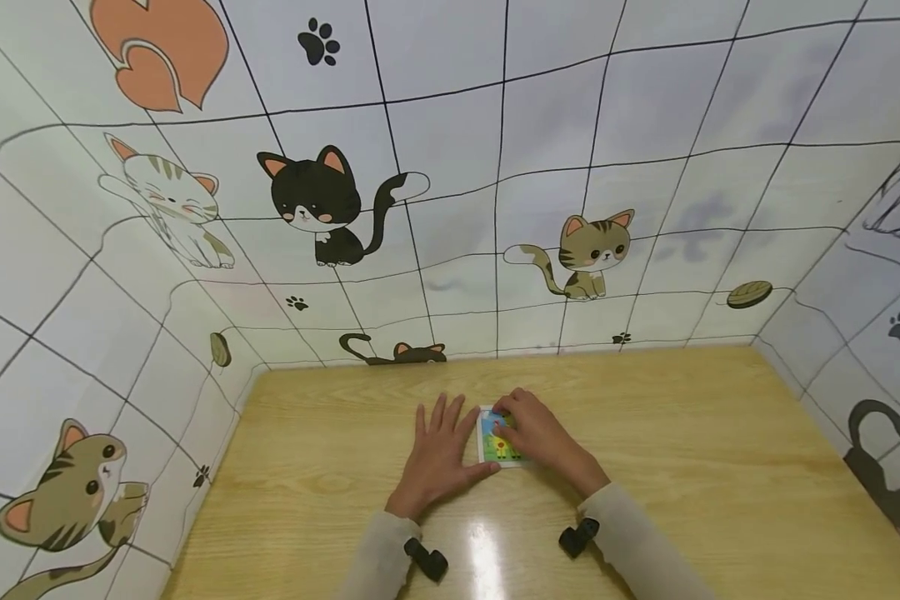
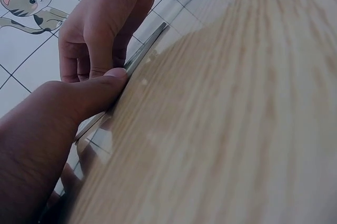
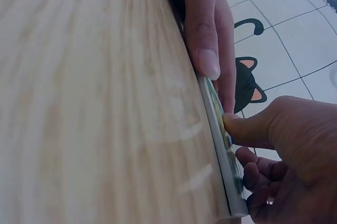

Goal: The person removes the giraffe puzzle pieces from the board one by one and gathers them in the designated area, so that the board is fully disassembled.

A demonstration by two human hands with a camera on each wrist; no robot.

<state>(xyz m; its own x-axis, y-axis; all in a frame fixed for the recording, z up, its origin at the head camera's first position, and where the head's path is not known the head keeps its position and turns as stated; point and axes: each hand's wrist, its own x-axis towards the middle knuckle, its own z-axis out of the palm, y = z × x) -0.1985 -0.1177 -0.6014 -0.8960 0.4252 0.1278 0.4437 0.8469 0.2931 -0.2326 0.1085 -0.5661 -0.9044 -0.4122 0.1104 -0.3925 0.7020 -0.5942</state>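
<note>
A small thick picture board [image 1: 489, 450] with a white border lies flat on the wooden table; blue sky, green ground and a yellow figure show on it. My left hand [image 1: 438, 454] rests at its left side, fingers spread, with the thumb along the near edge and the index finger by the far left corner. Over the board's right part, my right hand [image 1: 543, 429] bends its fingers and sets its thumb on the picture. In the right wrist view, the board [image 3: 217, 108] shows its pale side, with the curled right fingers [image 3: 255, 174] right at its edge.
The wood-grain table [image 1: 330, 450] is glossy and meets a white wall [image 1: 457, 167] with a black grid and cartoon cats behind it. Side walls of the same pattern stand left and right. Dark wrist cameras [image 1: 427, 560] sit on both beige sleeves [image 1: 641, 542].
</note>
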